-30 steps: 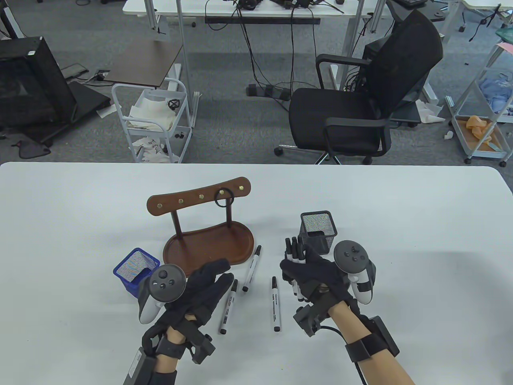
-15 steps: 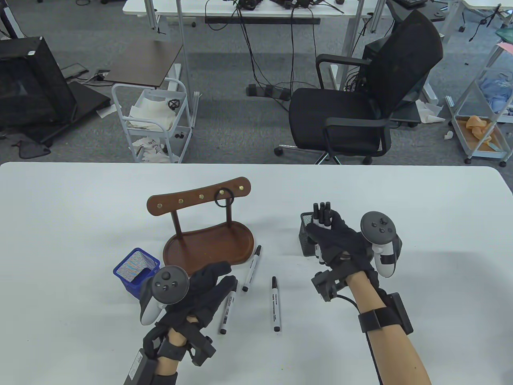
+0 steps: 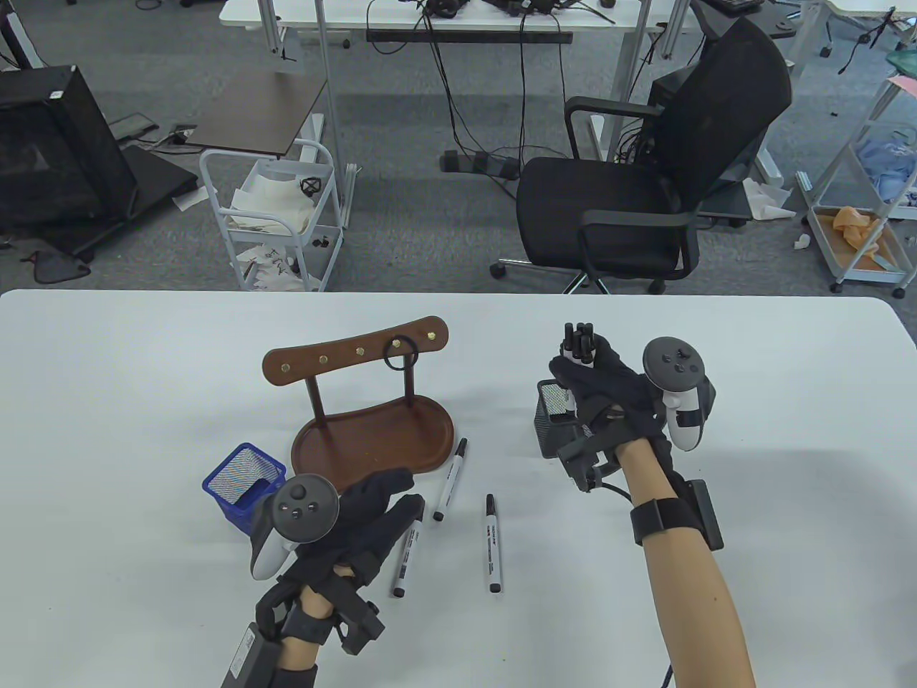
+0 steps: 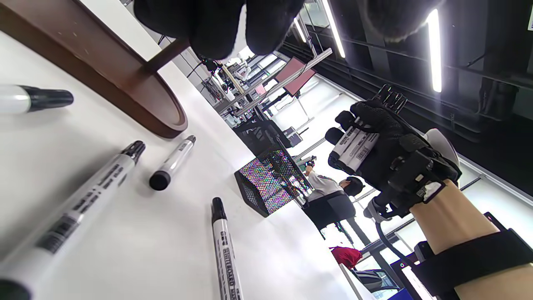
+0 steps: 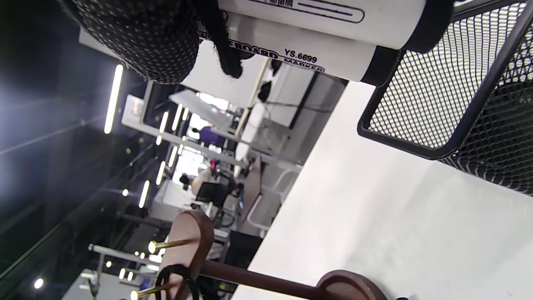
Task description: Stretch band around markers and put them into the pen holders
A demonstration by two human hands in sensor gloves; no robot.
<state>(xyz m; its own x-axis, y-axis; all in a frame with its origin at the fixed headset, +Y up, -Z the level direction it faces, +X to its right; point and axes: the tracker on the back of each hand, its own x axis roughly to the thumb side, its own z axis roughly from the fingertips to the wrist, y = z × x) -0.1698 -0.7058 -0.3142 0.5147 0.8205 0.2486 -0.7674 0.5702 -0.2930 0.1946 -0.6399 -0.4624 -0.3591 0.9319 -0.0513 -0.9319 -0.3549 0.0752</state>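
My right hand (image 3: pixel 598 376) grips a bundle of several white markers with black caps (image 3: pixel 577 342), held upright, caps up, just over the black mesh pen holder (image 3: pixel 553 426). In the right wrist view the marker barrels (image 5: pixel 316 35) lie close above the holder's rim (image 5: pixel 416 148). My left hand (image 3: pixel 376 505) rests low over the table with straight fingers and holds nothing. Three loose markers lie beside it: one (image 3: pixel 451 479) by the tray, one (image 3: pixel 493 543) in the middle, one (image 3: pixel 405 555) partly under my fingers. A blue mesh pen holder (image 3: pixel 242 484) stands at my left wrist.
A brown wooden peg rack with an oval tray (image 3: pixel 372 437) stands behind the loose markers. A black band (image 3: pixel 398 352) hangs on one of its brass pegs. An office chair (image 3: pixel 645 165) and a white cart (image 3: pixel 276 215) stand beyond the table's far edge.
My right hand rose from near the table and carried the marker bundle away from me to above the black holder. The left hand and loose markers stayed put.
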